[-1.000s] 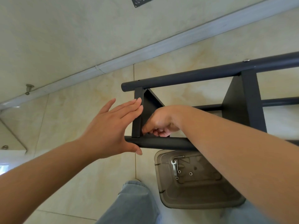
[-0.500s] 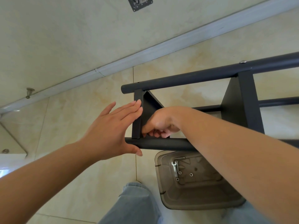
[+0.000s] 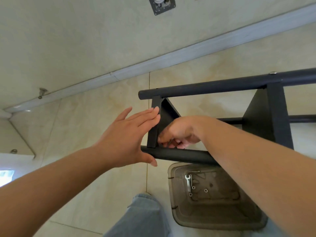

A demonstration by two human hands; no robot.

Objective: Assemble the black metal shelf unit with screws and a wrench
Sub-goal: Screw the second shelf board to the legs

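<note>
Left hand (image 3: 123, 137) flat against shelf unit (image 3: 213, 88); right hand (image 3: 181, 132) pinching thin tool. Lower-centre tray (image 3: 213, 224): one wrench (image 3: 187, 181), three washers (image 3: 205, 190).

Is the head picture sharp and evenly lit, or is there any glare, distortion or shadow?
Head view: mostly sharp, soft daylight; glare patch on the floor at far left; wide-angle lens bends the baseboard; right hand is shaded inside the black shelf frame.

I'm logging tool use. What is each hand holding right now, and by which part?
The right hand pinches a thin dark tool, seemingly a hex key, by its shaft. The left hand holds nothing; its flat fingers press the shelf panel's edge.
</note>
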